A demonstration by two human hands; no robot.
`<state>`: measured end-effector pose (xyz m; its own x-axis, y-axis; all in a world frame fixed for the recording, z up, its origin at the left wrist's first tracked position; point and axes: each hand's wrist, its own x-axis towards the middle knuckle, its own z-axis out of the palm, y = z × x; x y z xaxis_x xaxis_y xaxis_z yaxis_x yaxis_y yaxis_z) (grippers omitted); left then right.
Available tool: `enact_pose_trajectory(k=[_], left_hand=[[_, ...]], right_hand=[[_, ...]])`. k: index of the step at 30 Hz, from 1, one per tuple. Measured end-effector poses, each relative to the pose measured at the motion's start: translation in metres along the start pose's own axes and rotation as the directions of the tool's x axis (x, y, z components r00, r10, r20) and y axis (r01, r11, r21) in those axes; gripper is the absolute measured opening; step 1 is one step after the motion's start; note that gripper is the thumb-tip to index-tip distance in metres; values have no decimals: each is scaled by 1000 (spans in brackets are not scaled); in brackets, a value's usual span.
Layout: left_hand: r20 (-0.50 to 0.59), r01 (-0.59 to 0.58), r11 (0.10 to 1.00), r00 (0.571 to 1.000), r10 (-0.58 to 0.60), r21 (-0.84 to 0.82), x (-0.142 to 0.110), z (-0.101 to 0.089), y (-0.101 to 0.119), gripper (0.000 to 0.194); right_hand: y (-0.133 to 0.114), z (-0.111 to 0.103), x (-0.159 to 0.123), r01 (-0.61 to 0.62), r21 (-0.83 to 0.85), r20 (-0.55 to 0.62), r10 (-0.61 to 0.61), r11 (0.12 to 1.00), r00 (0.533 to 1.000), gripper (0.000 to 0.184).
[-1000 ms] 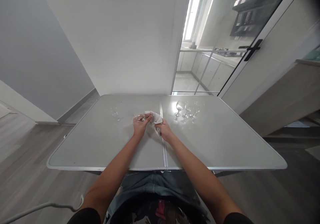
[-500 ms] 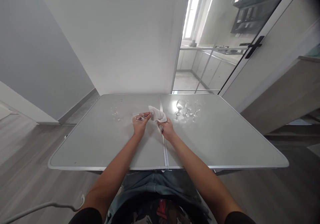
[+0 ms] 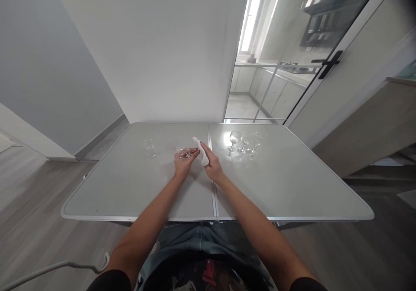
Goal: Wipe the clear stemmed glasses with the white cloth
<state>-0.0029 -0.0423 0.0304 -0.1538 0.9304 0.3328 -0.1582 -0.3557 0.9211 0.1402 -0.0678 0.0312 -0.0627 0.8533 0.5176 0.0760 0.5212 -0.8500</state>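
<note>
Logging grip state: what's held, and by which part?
Left hand: a clear stemmed glass, held on its side, apparently by the stem. Right hand: a white cloth, exact hold spot unclear.

Stretches out as a pale grey table with a central seam. Bears three stemmed glasses standing close together on the right half; on the left, carries clear glassware, too faint to count.

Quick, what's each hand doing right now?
Left hand: closed on a clear glass.
Right hand: holding a white cloth.
</note>
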Motion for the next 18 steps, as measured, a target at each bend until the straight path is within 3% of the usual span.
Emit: enact_pose_trajectory(k=[1,3,5,7,9,13,18], left_hand=[[15,12,1000,1000,-12,1,-1,-1,0,22],[71,37,999,997,-37,5,-1,-2,-1,24],[121,62,998,991,-60,-14,1,-4,-3,26],[120,75,995,991,-66,-72,3,-5,-5,28],[75,71,991,995,-63,-117,6,-5,-6,29],[-2,49,996,999,-49,-75,8,-4,-6,31],[-31,4,1000,1000,-3,22,6,-4,-5,29]], right_hand=[[-1,-2,2,39,-36,19,-38,999,999,64],[-1,-4,4,-5,-3,30,5,1000,1000,59],[2,-5,6,-179,142,22,177,974,984,50],[6,-4,6,-366,296,20,377,882,926,42],[9,-1,5,-459,373,11,490,807,872,35],[7,3,3,-474,381,-8,515,794,857,16],[3,0,2,-470,366,-49,520,803,853,15]])
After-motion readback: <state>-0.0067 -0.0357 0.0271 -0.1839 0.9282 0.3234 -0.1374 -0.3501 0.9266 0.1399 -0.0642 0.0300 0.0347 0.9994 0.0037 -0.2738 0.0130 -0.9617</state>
